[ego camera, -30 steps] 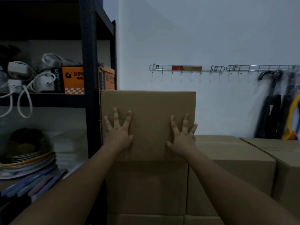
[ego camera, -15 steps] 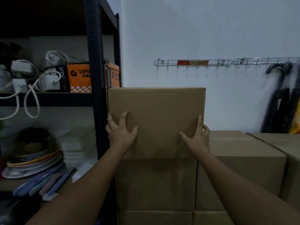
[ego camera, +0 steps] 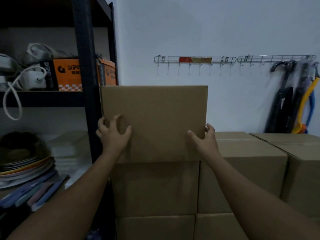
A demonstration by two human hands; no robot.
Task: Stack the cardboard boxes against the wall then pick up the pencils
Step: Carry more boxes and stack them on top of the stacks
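Head view: cardboard boxes (ego camera: 155, 108) against white wall (ego camera: 207, 32), beside black shelving (ego camera: 84, 66).

Before me the plain brown top box (ego camera: 154, 118) stands upright on another box (ego camera: 155, 187). Lower closed boxes (ego camera: 251, 170) stand just to its right.

The top box (ego camera: 155, 118) sits on another brown box (ego camera: 155, 187). The left hand (ego camera: 113, 137) holds the top box at its left edge with bent fingers (ego camera: 116, 118). The right hand (ego camera: 205, 142) holds its right edge, thumb on the front. Left of the top box stands a black shelf (ego camera: 84, 84) with an orange box (ego camera: 67, 73) and plates (ego camera: 26, 168). Right of it are lower boxes (ego camera: 245, 161) and umbrellas (ego camera: 285, 110). Behind it is a white wall (ego camera: 190, 32).
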